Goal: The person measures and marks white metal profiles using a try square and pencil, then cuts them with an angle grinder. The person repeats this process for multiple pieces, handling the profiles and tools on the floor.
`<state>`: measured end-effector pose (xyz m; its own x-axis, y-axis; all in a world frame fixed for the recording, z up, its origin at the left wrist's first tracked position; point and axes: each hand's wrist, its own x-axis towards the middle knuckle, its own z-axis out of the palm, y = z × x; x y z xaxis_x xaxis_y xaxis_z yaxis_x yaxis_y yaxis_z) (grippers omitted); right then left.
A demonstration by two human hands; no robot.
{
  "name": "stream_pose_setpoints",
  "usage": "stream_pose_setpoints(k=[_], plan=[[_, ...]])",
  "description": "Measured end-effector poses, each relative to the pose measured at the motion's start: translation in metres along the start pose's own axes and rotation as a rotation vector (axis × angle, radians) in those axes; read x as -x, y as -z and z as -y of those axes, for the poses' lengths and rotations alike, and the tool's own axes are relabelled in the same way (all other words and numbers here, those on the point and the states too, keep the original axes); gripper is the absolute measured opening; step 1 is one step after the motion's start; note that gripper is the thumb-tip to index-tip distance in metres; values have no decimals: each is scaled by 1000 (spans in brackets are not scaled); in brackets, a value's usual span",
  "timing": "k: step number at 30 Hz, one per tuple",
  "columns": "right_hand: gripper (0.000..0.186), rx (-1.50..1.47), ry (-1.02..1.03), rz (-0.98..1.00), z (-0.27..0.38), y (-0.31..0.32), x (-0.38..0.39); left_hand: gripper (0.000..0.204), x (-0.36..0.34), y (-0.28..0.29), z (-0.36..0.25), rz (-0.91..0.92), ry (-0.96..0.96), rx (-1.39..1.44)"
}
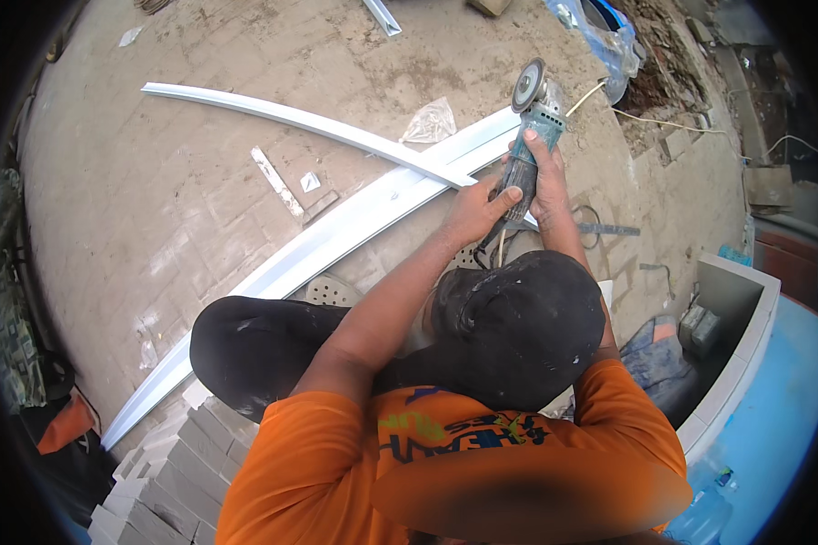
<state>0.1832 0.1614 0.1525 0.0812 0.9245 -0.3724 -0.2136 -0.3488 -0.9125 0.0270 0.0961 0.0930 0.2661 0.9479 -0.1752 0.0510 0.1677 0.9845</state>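
Observation:
My left hand (484, 207) grips the rear of a teal and black angle grinder (547, 123), thumb across its body. My right hand (548, 182) holds the same grinder higher up, its thumb below the gear head. The grinder's disc (527, 84) points up and away from me, and a cord hangs from the handle between my legs. A narrow white profile strip (300, 120) lies diagonally across longer white channel profiles (318, 245), its right end under or beside my hands. A short white offcut (275, 180) and small scraps lie on the paving.
Paved ground (118, 227) surrounds me, with stacked grey blocks (177, 468) at lower left and dark bags (54, 436) at the left edge. A tiled basin wall (736, 354) stands at right. A blue plastic bag (613, 50) and pale cables (673, 123) lie at upper right.

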Motion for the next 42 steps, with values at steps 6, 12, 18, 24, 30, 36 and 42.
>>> stream_pose_setpoints(k=[6, 12, 18, 24, 30, 36, 42], plan=[[54, 208, -239, 141, -6, -9, -20, 78, -85, 183, 61, -1121, 550, -264], [69, 367, -326, 279, -32, -44, -54, 71, -114, 217, 114, -748, 746, 287], [70, 444, -327, 345, -35, -57, -90, 64, -158, 220, 138, -872, 610, 321], [74, 503, -348, 427, -44, -82, -124, 56, -179, 273, 116, -920, 545, 215], [76, 517, -382, 467, -62, -106, -146, 60, -182, 278, 112, -850, 510, 245], [74, 537, -373, 431, -68, -108, -148, 61, -183, 279, 114, -864, 529, 222], [78, 530, -365, 397, -74, -107, -142, 61, -185, 276, 112, -899, 551, 190]])
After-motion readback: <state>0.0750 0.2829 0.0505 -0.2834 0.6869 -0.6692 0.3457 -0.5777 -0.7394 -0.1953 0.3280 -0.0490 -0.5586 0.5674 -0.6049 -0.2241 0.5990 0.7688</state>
